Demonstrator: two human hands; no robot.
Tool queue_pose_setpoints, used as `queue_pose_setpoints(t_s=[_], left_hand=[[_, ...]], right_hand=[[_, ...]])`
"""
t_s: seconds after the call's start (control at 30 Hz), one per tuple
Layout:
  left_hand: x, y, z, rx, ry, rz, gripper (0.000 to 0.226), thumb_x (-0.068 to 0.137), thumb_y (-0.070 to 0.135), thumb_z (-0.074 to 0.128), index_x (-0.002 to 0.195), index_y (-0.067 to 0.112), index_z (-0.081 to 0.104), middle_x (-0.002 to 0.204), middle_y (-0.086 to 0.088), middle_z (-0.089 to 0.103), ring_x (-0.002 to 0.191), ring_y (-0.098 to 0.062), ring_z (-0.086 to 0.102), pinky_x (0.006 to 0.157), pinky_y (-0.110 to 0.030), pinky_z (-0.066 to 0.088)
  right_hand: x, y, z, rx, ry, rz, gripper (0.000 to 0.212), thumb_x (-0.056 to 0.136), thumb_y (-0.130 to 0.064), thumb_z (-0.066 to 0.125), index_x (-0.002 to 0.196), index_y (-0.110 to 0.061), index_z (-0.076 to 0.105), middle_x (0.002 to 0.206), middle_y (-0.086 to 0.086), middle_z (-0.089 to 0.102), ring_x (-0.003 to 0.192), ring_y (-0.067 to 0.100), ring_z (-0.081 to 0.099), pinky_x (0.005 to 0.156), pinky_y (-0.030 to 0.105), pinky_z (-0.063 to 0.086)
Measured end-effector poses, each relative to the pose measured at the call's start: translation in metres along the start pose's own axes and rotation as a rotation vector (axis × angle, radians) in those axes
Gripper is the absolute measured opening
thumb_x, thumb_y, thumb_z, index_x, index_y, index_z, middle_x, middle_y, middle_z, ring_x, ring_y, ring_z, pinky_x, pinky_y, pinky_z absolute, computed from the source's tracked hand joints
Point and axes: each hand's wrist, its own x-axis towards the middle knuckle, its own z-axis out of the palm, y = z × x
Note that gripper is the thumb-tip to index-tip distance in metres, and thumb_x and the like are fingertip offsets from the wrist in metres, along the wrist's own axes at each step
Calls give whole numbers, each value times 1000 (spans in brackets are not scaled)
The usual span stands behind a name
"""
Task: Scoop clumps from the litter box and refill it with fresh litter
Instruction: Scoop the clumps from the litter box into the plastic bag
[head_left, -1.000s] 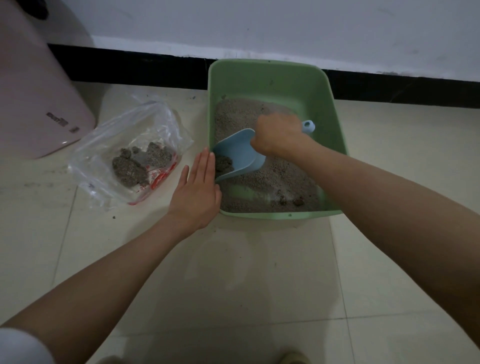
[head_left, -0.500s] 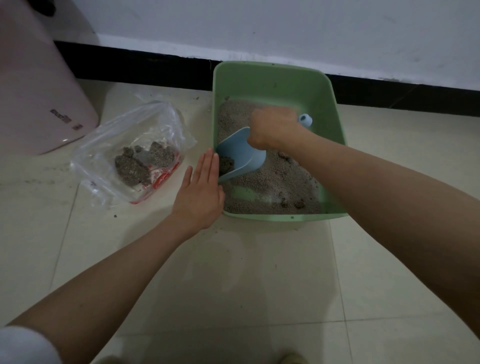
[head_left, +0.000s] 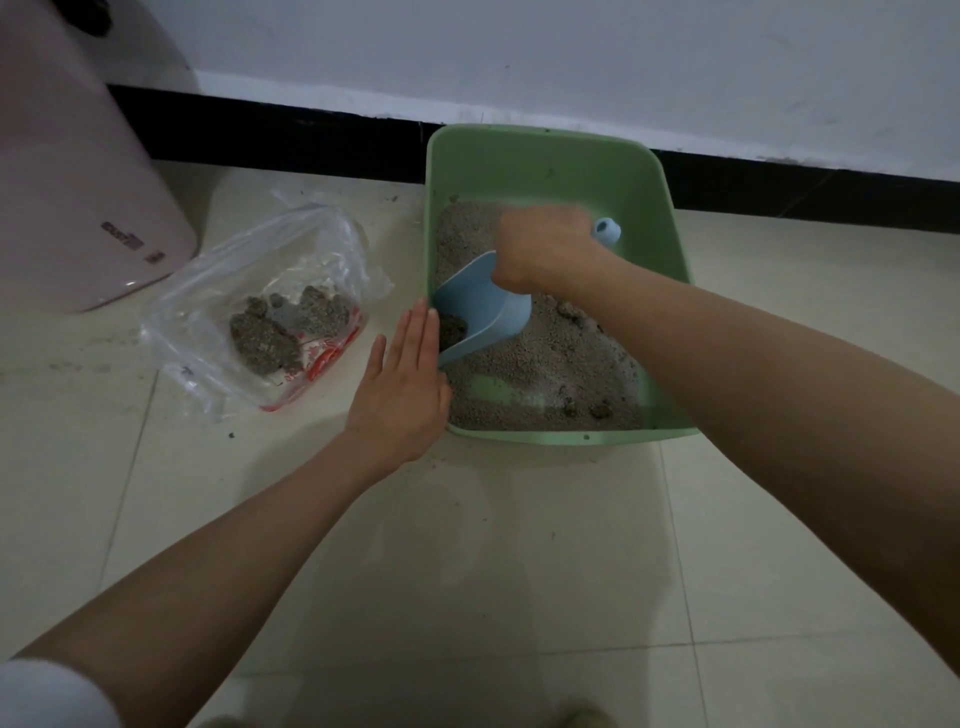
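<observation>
Green plastic litter box (head_left: 670, 218) stands on the tiled floor (head_left: 467, 571) against the black skirting (head_left: 311, 135), its grey litter (head_left: 545, 374) scraped thin to bare patches. Our right hand (head_left: 543, 249) grasps the blue scoop (head_left: 485, 306), one dark clump (head_left: 452, 330) in its mouth at the box's left wall. Our left hand (head_left: 402, 384) lies flat with fingers straight against that wall's outside. Just left, a clear bag (head_left: 208, 322) holds scooped clumps (head_left: 291, 332); open tile lies nearer us.

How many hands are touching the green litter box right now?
1. The left hand rests flat against the litter box at its left wall. The right hand grips the blue scoop over the litter instead.
</observation>
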Motion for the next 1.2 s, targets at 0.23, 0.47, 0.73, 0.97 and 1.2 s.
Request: queue_pose_setpoints(t_s=[0.23,0.47,0.73,0.97,1.2], left_hand=[[0,-1,0,-10,-9,-5,77,80,40,-7,147,3,-6,157,-11,-9,146,-21,-3,117,-44,9],[0,1,-2,-8,-32,-14,74,82,38,-4,147,4,-9,157,-10,-13,145,-20,-5,117,-42,7],[0,1,-5,-3,-47,-22,73,83,38,-1,147,4,-8,157,-10,-11,145,-21,-4,117,-42,7],[-1,4,-11,-8,-91,-33,69,86,34,8,146,4,-11,156,-9,-15,145,-20,-8,116,-40,5],[1,6,-20,44,-164,-40,65,99,30,22,145,6,-18,154,-8,-25,144,-18,-13,118,-37,2]], right_hand=[[3,-2,2,-38,66,-21,29,87,-12,46,60,-15,37,58,-2,35,50,12,29,48,22,21],[2,16,27,76,23,26,32,87,-14,47,57,-16,37,54,-3,33,48,11,27,47,19,25],[2,41,56,279,26,84,23,90,-27,47,75,-12,56,58,-1,45,61,19,48,60,27,40],[-4,63,107,590,-100,174,35,94,-20,42,59,-21,37,59,0,39,57,18,39,54,25,28],[-11,71,125,959,-90,278,27,96,-19,41,73,-7,46,65,4,42,63,20,40,55,28,28]])
